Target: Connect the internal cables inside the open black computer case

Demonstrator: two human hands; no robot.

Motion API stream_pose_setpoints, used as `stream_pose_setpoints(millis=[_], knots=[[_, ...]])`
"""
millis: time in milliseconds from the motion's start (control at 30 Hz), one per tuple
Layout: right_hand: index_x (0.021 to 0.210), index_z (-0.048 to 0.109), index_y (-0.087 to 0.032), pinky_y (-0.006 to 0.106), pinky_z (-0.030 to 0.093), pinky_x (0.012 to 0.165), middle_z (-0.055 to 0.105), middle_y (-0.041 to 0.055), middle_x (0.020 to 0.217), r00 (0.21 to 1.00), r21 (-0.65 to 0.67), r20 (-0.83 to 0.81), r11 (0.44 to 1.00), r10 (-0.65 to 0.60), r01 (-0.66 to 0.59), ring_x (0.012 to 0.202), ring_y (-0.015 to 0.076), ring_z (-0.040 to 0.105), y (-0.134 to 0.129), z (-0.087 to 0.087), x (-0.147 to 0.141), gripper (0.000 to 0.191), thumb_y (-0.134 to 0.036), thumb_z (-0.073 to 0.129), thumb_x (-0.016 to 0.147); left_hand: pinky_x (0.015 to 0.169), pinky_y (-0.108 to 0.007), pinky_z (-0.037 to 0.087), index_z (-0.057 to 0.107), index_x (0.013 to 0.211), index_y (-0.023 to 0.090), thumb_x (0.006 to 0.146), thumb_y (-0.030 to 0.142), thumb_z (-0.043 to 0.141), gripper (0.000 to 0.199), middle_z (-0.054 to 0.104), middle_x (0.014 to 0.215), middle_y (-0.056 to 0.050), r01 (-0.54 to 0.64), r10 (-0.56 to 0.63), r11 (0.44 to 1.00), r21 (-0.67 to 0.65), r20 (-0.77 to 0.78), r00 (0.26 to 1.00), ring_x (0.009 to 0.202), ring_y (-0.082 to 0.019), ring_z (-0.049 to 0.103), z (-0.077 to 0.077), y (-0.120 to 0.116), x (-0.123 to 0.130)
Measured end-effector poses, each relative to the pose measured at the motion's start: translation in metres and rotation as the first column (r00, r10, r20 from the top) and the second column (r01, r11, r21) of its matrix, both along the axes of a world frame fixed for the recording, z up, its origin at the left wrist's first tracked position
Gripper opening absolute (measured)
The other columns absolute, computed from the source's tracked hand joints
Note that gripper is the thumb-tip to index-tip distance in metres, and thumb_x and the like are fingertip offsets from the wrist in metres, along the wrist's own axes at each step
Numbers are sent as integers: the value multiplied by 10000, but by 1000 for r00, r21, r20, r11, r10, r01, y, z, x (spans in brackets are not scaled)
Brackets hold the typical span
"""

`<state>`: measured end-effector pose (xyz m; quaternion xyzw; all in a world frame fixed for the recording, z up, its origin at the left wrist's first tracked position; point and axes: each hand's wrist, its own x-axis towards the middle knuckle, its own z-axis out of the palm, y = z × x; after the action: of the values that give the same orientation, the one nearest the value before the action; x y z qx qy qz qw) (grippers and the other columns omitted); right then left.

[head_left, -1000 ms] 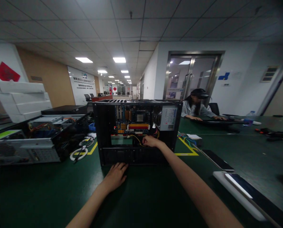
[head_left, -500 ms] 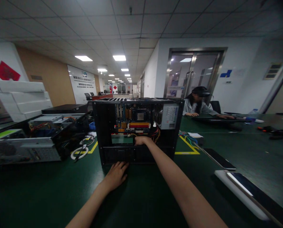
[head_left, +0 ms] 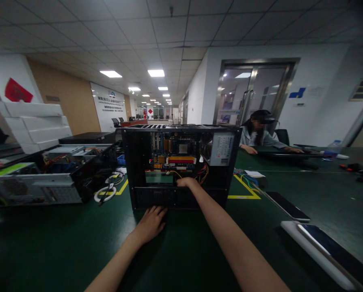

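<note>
A black computer case (head_left: 181, 198) stands upright in front of me with its side open. Inside are a blue motherboard (head_left: 158, 148), a power supply (head_left: 222, 150) at the upper right, red and yellow memory slots (head_left: 181, 161) and a bundle of coloured cables (head_left: 203, 174). My right hand (head_left: 186, 182) reaches into the lower part of the case, its fingers curled beside a dark part (head_left: 176, 178); the fingertips are hidden. My left hand (head_left: 152, 223) lies flat on the table with its fingers stretched toward the bottom edge of the case.
A second opened computer (head_left: 47, 178) and coiled cables (head_left: 105, 194) are at the left, near white boxes (head_left: 37, 123). Phones (head_left: 286, 206) and a white slab (head_left: 315, 253) lie at the right. Another person (head_left: 260, 134) sits across the green table (head_left: 181, 259).
The whole view has shifted slightly, so things sit farther right. My right hand looks slightly lower within the case, and my left hand stays flat on the table.
</note>
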<state>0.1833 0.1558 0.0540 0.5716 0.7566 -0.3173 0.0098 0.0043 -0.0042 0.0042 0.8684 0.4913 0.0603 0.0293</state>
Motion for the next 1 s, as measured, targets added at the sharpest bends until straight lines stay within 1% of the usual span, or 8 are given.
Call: stream_pose_setpoints(millis=[167,300,433,600,667,733,833,1000], knots=[[491,539,-144,388,441,706,533,3,478,1000,-49,-24,999,20,-21,682,217,583,6,-5,-1,98,-80,613,501,916,-375,260,293,1226,250,760,281,386,476,396,1205,-44,-5,5,1000,2,-3,1000,1103,-214,333,0,-1,0],[458,508,-149,376,446,681,538,18,493,998,-25,42,999,44,-43,680,223,582,5,-3,-1,121,-97,591,529,914,-373,263,292,1228,247,761,284,388,478,393,1207,-45,2,-2,1000,16,-3,1000,1103,-215,332,-2,1,-1],[498,529,-155,338,452,639,575,37,566,994,29,87,997,66,-69,690,214,581,3,-4,1,86,-124,577,562,913,-367,266,285,1234,245,763,287,387,483,390,1211,-46,-5,5,1000,9,-12,1000,1107,-213,329,-3,1,0],[539,554,-151,261,440,581,581,21,576,995,127,-81,991,60,-49,657,185,569,3,-7,3,76,-94,604,543,911,-373,269,281,1234,249,767,290,380,479,376,1225,-44,3,-3,1000,7,-7,1000,1114,-217,320,0,0,0],[518,538,-151,231,427,554,558,6,529,987,183,-157,983,25,4,628,167,557,2,-6,2,102,-84,610,543,910,-374,270,278,1235,252,765,289,383,482,375,1226,-42,5,-4,1000,10,-4,1000,1113,-218,320,0,0,0],[505,514,-147,211,413,511,526,-2,484,972,186,-233,979,-40,85,567,140,540,-1,-5,2,120,-100,600,574,911,-375,269,281,1233,253,763,284,385,482,381,1220,-42,3,-3,1000,15,-3,1000,1108,-218,325,0,0,0],[562,494,-138,196,391,449,502,-7,462,904,58,-381,971,-192,231,453,98,504,-4,-2,3,119,-159,551,665,912,-377,266,284,1232,253,762,281,386,482,394,1206,-45,0,0,1000,18,-4,1000,1097,-218,335,-1,0,0],[714,460,-156,192,410,451,484,-29,465,698,-163,-587,904,-411,395,408,73,493,-11,8,7,73,-212,497,743,909,-376,271,289,1230,248,762,287,385,479,396,1202,-45,-1,1,1000,16,-7,1000,1094,-218,337,-2,0,-1]])
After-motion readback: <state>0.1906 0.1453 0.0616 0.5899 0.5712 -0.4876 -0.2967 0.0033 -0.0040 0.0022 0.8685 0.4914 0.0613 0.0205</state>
